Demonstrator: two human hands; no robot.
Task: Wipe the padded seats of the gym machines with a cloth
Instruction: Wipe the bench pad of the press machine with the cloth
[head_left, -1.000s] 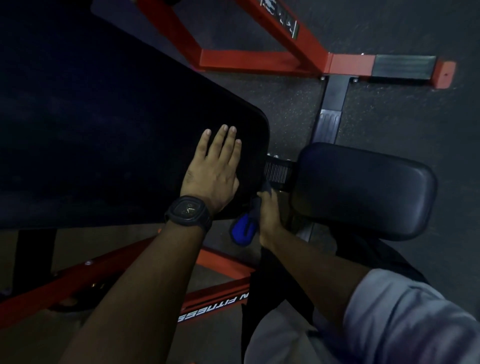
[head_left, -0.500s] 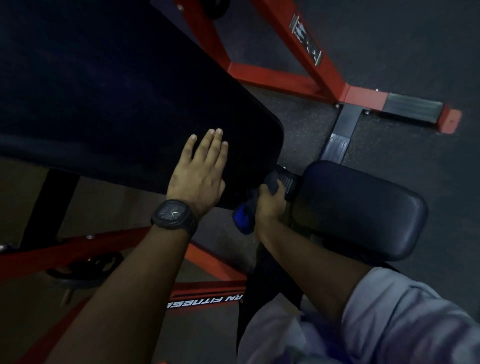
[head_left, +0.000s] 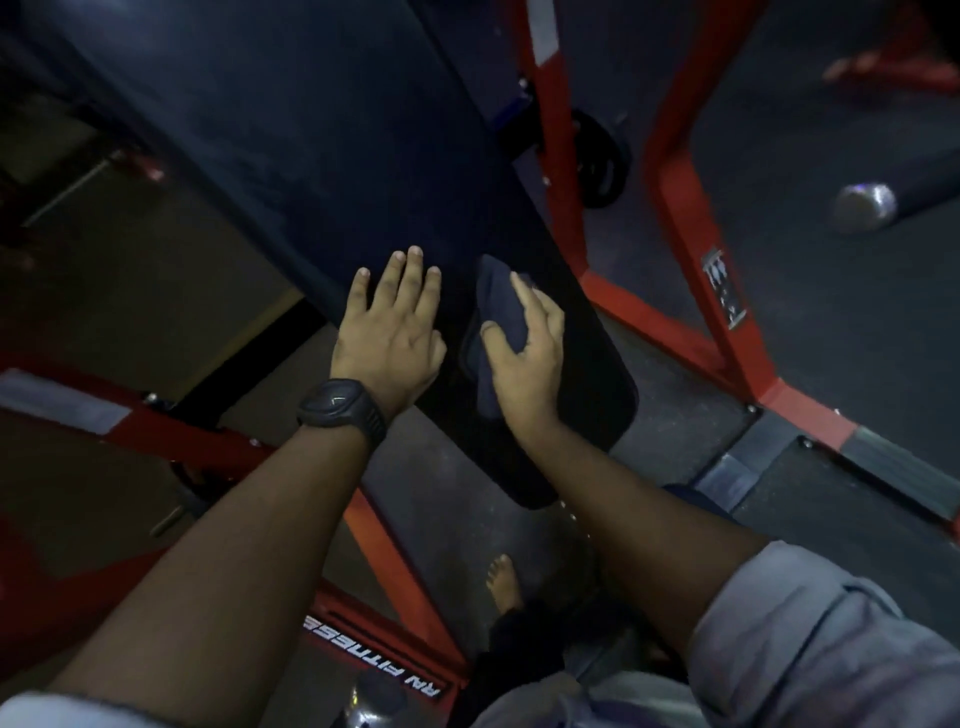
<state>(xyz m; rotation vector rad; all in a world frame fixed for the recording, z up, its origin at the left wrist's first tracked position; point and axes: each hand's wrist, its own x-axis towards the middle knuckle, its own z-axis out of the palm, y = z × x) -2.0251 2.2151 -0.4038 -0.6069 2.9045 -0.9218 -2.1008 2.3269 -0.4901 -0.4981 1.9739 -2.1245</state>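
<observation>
A long black padded bench pad (head_left: 322, 156) runs from the upper left down to its rounded lower end near the centre. My left hand (head_left: 389, 332) lies flat on the pad, fingers straight, a black watch on the wrist. Just to its right, my right hand (head_left: 524, 353) grips a dark blue cloth (head_left: 498, 312) and presses it onto the pad's lower end, thumb and forefinger curled over the cloth.
Red steel frame bars (head_left: 675, 218) stand to the right of the pad, and more red bars (head_left: 384, 561) cross below it. A weight plate (head_left: 597, 161) hangs behind the frame. A chrome bar end (head_left: 865, 208) sits at right. My bare foot (head_left: 504, 582) stands on dark rubber flooring.
My right hand has come up from the gap beside the small seat and now presses the cloth onto the long pad. The view has swung up; the small seat is out of sight.
</observation>
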